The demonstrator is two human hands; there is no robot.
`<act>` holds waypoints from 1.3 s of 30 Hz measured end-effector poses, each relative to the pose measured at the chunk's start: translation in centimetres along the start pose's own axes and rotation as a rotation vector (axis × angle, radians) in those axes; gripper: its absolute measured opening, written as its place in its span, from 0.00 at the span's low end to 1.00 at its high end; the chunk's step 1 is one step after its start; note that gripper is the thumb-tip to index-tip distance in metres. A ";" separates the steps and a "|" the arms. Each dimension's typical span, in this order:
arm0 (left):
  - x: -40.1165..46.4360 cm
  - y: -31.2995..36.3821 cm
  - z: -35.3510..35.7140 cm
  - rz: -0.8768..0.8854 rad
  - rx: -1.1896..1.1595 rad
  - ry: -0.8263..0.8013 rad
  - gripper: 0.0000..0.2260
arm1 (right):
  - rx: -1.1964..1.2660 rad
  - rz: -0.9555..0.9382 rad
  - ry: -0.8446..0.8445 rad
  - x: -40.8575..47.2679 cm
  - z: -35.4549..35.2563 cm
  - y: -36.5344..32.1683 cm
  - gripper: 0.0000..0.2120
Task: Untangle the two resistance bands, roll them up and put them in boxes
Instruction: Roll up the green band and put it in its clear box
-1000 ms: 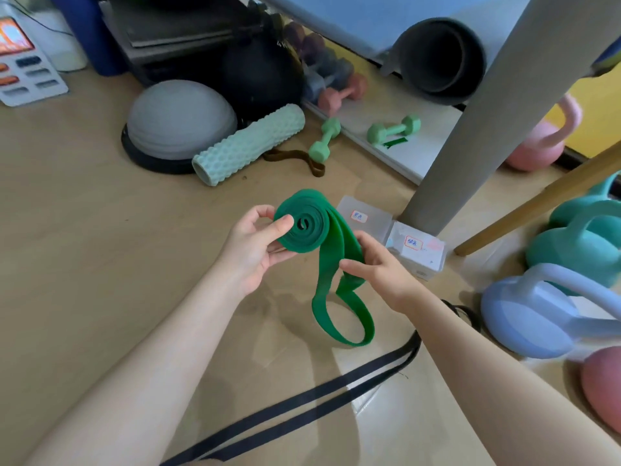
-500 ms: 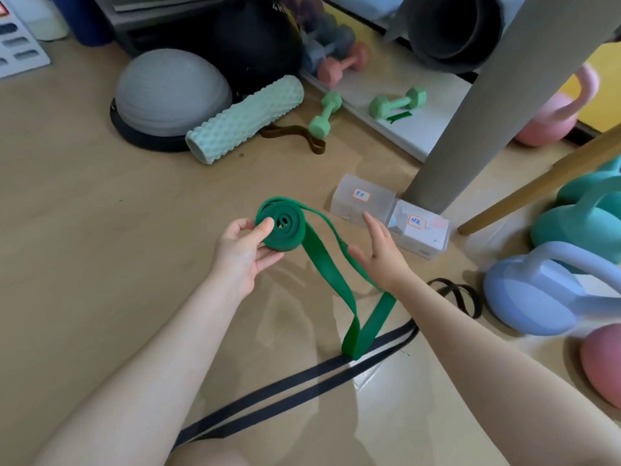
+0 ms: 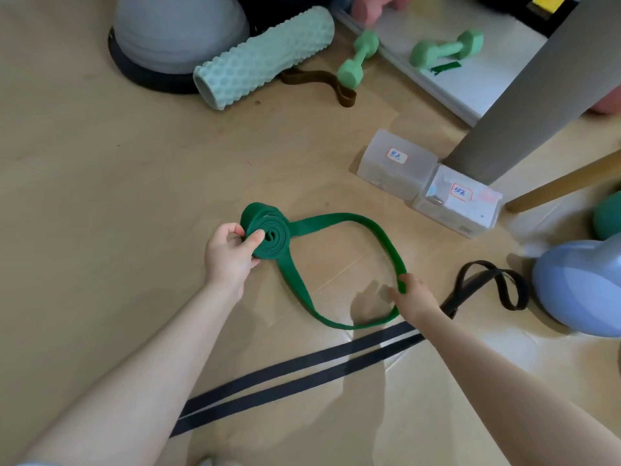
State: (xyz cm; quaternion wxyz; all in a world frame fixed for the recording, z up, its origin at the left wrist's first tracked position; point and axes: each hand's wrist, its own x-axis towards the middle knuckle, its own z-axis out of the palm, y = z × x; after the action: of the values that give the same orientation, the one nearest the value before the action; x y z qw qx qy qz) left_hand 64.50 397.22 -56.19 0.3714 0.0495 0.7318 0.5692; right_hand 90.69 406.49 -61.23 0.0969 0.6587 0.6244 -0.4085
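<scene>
Half of the green band [image 3: 339, 264] is sitting wound in a tight flat coil pinched by the left hand [image 3: 232, 255] above the floor [image 3: 84, 196], its free loop trailing rightward into the closed right hand [image 3: 411, 292], black band [image 3: 295, 375] lying flat nearby.

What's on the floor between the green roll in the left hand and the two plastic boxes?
In the head view, only the green band's loose loop crosses there; otherwise it is bare floor from the roll to the boxes.
</scene>
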 end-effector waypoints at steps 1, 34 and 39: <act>0.4 -0.7 -0.3 -0.003 -0.011 0.007 0.10 | -0.009 0.057 -0.003 0.5 1.2 0.6 0.24; -0.3 0.4 -5.0 0.048 -0.290 0.026 0.08 | 1.418 0.221 0.274 -2.7 -1.7 2.3 0.22; -1.3 -0.1 -6.2 0.054 -0.175 -0.081 0.08 | 0.669 0.449 0.346 -2.1 -0.6 2.5 0.21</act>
State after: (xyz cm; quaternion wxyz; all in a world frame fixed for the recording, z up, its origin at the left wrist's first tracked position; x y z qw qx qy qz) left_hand 61.75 391.57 -55.18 0.3883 0.0594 0.6619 0.6384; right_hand 93.42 404.81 -60.39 -0.1415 0.8319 0.3060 -0.4409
